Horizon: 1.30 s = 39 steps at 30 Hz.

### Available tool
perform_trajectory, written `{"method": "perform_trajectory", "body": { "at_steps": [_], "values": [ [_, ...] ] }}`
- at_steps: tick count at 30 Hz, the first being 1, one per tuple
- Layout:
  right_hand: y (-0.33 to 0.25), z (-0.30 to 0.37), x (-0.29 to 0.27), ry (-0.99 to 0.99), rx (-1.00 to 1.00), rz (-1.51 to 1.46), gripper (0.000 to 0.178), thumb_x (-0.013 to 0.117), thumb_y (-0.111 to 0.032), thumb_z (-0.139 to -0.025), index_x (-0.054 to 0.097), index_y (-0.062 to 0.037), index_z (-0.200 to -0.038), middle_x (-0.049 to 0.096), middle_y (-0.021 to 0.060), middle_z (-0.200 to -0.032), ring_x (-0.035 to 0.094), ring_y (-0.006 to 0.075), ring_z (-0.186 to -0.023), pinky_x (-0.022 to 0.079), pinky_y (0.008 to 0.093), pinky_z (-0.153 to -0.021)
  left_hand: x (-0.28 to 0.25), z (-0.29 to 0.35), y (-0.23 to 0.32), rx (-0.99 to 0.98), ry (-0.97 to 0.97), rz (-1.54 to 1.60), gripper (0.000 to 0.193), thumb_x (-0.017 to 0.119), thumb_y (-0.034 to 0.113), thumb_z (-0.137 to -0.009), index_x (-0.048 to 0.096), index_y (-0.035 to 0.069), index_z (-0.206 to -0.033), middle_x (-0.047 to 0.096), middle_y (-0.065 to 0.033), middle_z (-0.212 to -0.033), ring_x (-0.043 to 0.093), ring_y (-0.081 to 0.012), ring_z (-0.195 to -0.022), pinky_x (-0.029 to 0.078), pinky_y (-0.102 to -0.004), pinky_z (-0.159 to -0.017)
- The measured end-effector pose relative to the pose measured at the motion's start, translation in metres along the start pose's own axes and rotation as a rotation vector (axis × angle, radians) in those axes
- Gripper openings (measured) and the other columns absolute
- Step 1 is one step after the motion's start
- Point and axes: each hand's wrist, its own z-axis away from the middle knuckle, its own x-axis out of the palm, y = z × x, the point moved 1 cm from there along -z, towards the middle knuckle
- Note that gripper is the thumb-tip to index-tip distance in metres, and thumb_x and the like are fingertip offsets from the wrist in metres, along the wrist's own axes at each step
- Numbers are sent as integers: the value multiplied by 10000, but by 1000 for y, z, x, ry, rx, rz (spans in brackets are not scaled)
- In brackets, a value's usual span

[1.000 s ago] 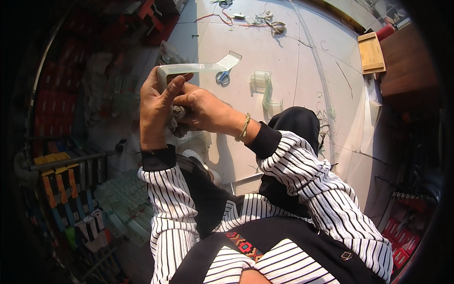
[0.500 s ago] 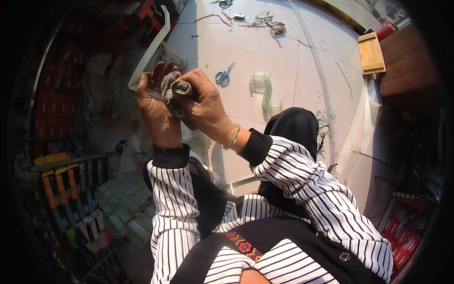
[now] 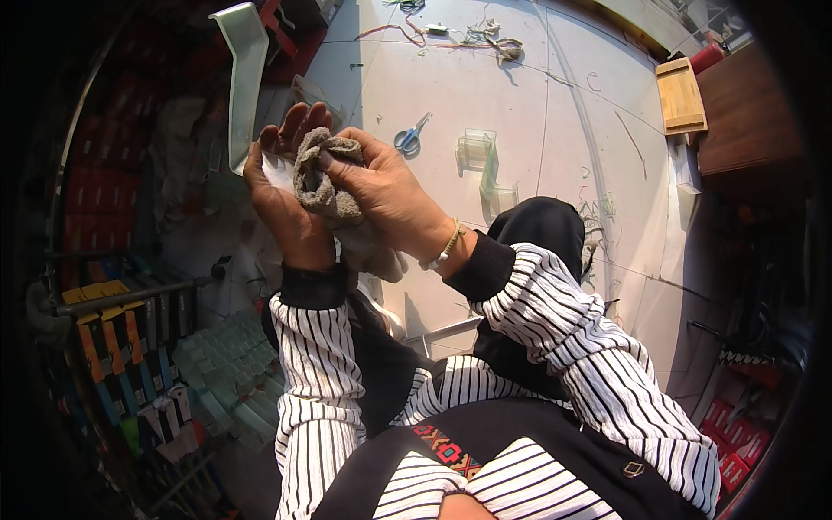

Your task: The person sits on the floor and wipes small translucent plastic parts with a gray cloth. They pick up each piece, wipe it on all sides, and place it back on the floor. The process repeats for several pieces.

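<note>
In my left hand is a clear, bent plastic piece, its long arm rising past my thumb and its end lying across the palm. The fingers curl loosely beside it. My right hand is closed round a bunched grey cloth and presses it close to the left palm. A fold of the cloth hangs below my wrists. The cloth hides part of the left palm and of the plastic piece.
Blue-handled scissors and another clear bent plastic piece lie on the tiled floor. Farther off are tangled cords. Many clear plastic pieces are stacked at the lower left, near a rack of boxed goods. A wooden stool stands at the right.
The plastic piece has turned so its broad face shows, and its top has swung to the left. My right hand has shifted slightly right, and more of the cloth hangs down.
</note>
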Motion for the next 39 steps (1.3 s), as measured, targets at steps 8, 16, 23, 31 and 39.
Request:
{"method": "perform_trajectory", "body": {
  "at_steps": [8, 16, 23, 31, 39],
  "values": [
    [-26, -18, -17, 375, -98, 415, 155, 499, -96, -899, 543, 49, -931, 611, 89, -822, 563, 130, -724, 470, 248, -659, 2, -9, 26, -53, 42, -204, 739, 524, 548, -838, 266, 85, -1353, 534, -207, -1152, 571, -303, -1027, 459, -375, -914],
    [-35, -8, -3, -147, 25, 82, 364, 497, -366, -926, 552, -12, -987, 584, 9, -854, 526, 77, -741, 474, 211, -659, 0, -1, 0, 545, -159, -1038, 719, 544, 418, -878, 184, 107, -1417, 400, -195, -1334, 428, -273, -1218, 403, -349, -978],
    [-13, -1, 9, -254, -82, 477, 393, 506, -326, -930, 534, 27, -1101, 593, 60, -953, 494, 114, -854, 432, 254, -791, -12, -10, -7, 207, -335, -678, 544, 486, 353, -895, 402, -12, -1290, 404, -141, -1348, 435, -226, -1202, 383, -320, -986],
    [1, 6, 12, -200, -344, 696, 321, 592, -206, -857, 530, 12, -1084, 575, 200, -1021, 552, 347, -927, 440, 352, -818, -6, -5, -2, 193, -300, -377, 512, 472, 338, -905, 406, -34, -1251, 437, -134, -1316, 472, -206, -1155, 412, -293, -954],
    [-22, 3, 15, -240, -135, 828, 469, 467, -455, -913, 562, -2, -989, 589, 155, -915, 556, 256, -832, 444, 318, -756, -12, -10, -15, 313, -379, -525, 571, 415, 453, -906, 468, -29, -1207, 428, -152, -1329, 447, -235, -1191, 378, -323, -996]
  ]
}}
